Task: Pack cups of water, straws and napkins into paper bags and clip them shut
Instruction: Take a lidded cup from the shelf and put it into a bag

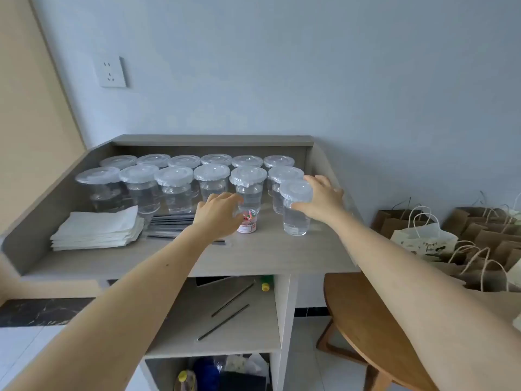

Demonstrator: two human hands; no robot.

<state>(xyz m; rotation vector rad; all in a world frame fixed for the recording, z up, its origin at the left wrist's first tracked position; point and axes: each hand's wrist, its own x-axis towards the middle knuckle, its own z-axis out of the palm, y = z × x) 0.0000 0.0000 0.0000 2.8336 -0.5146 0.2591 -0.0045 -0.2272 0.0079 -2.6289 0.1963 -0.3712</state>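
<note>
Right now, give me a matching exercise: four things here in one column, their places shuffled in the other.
1 napkin stack
2 tub of clips
3 paper bags
4 front cup

A gripped by the right hand
B on the round table
C front left of the desk
D beside the left hand

Pairs: 1-C, 2-D, 3-B, 4-A
</note>
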